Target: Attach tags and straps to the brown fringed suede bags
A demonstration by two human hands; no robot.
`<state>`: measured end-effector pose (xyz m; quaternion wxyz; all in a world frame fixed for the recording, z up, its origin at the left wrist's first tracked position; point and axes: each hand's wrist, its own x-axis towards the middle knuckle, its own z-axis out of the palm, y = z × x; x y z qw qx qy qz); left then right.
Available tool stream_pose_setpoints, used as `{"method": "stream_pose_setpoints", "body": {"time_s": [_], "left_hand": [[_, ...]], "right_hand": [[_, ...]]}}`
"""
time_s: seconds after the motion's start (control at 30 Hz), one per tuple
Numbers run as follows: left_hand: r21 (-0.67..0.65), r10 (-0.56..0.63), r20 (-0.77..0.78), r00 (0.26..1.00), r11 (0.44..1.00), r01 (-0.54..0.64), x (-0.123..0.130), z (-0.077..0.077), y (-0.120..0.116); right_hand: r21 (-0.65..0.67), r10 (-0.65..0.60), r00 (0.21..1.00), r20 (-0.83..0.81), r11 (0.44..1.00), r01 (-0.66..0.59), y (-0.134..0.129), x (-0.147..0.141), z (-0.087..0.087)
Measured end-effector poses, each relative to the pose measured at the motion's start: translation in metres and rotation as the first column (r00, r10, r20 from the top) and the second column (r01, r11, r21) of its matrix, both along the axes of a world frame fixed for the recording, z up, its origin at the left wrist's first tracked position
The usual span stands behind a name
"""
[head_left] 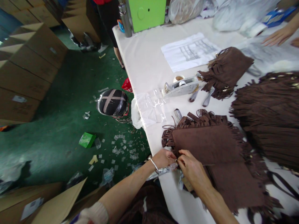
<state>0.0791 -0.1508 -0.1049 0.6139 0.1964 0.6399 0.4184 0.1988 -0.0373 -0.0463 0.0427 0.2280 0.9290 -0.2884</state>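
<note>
At the near table edge my left hand (164,158) and my right hand (191,167) meet, fingertips pinched together. Between them is a tiny, brassy-looking piece, too small to name. Beside my hands lies a brown suede fringed bag (203,141), flat, its fringe bunched along the far side. A crumpled clear plastic piece (173,167) shows under my fingers, and a tan tag (187,184) is partly hidden below my right hand. More brown fringed bags, a large one (268,115) and a smaller one (231,70), lie to the right.
Scissors with grey handles (206,98) lie near a tape dispenser (183,87) on the white table (142,56). A printed sheet (189,51), a green box (148,14) and a steel flask (125,20) sit farther back. Another person's hand (279,35) rests on plastic. A black stool (113,102) stands left.
</note>
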Motion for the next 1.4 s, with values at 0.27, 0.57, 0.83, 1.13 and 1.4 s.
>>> {"method": "stream_pose_setpoints", "body": {"time_s": [0.27, 0.57, 0.83, 1.13, 1.4], "left_hand": [[0.013, 0.079, -0.104, 0.991, 0.997, -0.079, -0.001, 0.004, -0.002], [0.14, 0.289, 0.136, 0.948, 0.941, -0.307, -0.016, 0.032, -0.022], [0.166, 0.157, -0.015, 0.987, 0.974, -0.153, -0.008, 0.036, -0.01], [0.054, -0.148, -0.559, 0.816, 0.975, 0.214, -0.029, 0.039, -0.008], [-0.025, -0.218, -0.551, 0.805, 0.969, 0.245, -0.047, 0.051, -0.005]], "right_hand": [[-0.095, -0.054, 0.998, -0.026, 0.994, 0.051, 0.0, -0.001, 0.0], [-0.648, -0.474, 0.848, 0.237, 0.573, 0.502, 0.005, 0.02, 0.013], [-0.858, -0.585, 0.722, 0.368, 0.085, 0.506, -0.002, 0.032, 0.029], [-0.943, -0.776, 0.562, 0.285, -0.123, 0.31, -0.019, 0.015, 0.017], [-0.974, -0.842, 0.495, 0.216, -0.151, 0.167, -0.027, -0.002, 0.009]]}}
